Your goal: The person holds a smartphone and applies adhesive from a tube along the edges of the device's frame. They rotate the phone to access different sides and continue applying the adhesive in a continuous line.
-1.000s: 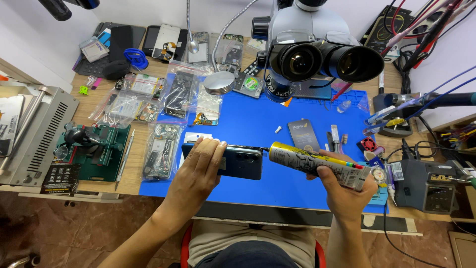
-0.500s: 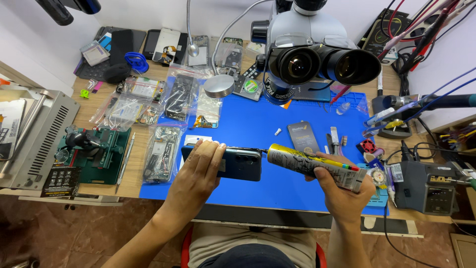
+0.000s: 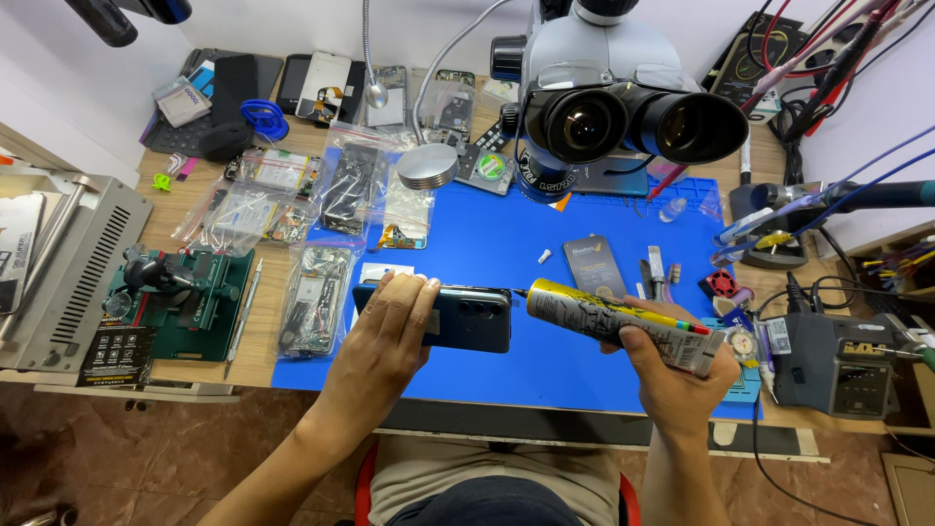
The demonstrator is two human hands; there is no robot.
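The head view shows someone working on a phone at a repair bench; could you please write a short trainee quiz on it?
1. Which hand holds the glue tube?
2. True or false: the tube's nozzle points toward the dark smartphone.
3. What colour is the work mat: A green, B blue, C grey?

Key: 1. The right hand; the left hand holds the smartphone. 2. True. 3. B.
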